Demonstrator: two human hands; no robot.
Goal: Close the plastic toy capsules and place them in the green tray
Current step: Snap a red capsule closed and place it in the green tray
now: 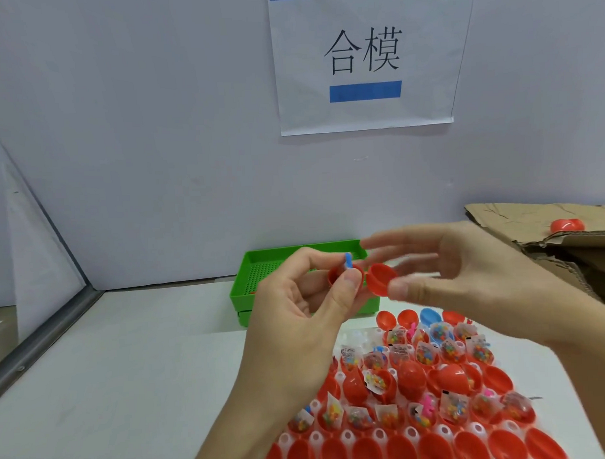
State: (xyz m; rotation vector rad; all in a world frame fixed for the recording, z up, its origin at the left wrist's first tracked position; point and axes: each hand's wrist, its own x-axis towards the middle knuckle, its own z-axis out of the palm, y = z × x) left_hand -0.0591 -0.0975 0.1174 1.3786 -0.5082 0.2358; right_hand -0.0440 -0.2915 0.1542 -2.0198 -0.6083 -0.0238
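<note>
While the base (345, 277) with its blue toy (347, 262) is pinched by the left hand (307, 308), the lid (381, 279) is met at three o'clock by the spread right hand (467, 275), the tray (243, 286) lying behind at twelve

Bright, even, cool light fills the scene, with only faint soft shadows on the table (127, 372). The right hand (467, 275) at 3 o'clock is smeared by motion blur, its fingertips ghosted; the left hand (297, 315) is sharper. Wide-angle distortion bends the metal frame (40, 327) at 9 o'clock.
</note>
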